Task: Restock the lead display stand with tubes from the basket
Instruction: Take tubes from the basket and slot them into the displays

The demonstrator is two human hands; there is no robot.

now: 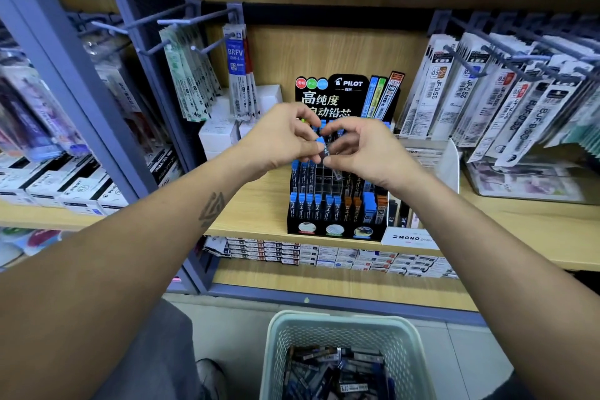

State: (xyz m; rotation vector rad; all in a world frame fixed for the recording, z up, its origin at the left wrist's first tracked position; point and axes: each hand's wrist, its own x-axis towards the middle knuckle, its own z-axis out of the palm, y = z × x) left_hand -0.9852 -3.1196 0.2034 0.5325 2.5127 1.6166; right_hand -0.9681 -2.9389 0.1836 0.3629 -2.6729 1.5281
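Two hands meet at the centre of the frame, above the black lead display stand [337, 204] on the wooden shelf [253, 204]. The left hand [279, 140] pinches blue-capped tubes [319, 141]; the right hand [367, 149] curls its fingers round a dark tube [326, 153], touching the left. At the bottom centre, the pale basket [344, 321] holds more tubes.
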